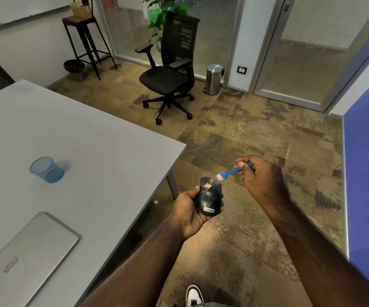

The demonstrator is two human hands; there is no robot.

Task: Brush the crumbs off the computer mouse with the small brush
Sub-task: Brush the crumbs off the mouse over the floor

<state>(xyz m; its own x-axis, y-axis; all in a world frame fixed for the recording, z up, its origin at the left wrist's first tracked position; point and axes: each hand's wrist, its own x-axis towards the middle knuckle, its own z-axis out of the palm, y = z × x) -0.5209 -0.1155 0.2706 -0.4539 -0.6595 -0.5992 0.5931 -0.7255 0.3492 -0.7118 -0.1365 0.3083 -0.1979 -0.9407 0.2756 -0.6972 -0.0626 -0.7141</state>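
Note:
My left hand (189, 212) grips a black computer mouse (210, 199) from its left side and underneath, holding it in the air past the table's corner. A patch of tan crumbs (207, 186) lies on the mouse's front half, near the wheel. My right hand (261, 176) pinches the handle of a small blue brush (232, 171). Its white bristles (219, 177) hover just right of the mouse's front edge, close to it but apart from the crumbs.
A grey table (90, 138) fills the left, carrying a blue mesh pen cup (46, 170) and a closed silver laptop (27, 260). Beyond stand a black office chair (170, 69), a steel bin (213, 79) and a stool (86, 38). A blue panel (367, 178) lines the right.

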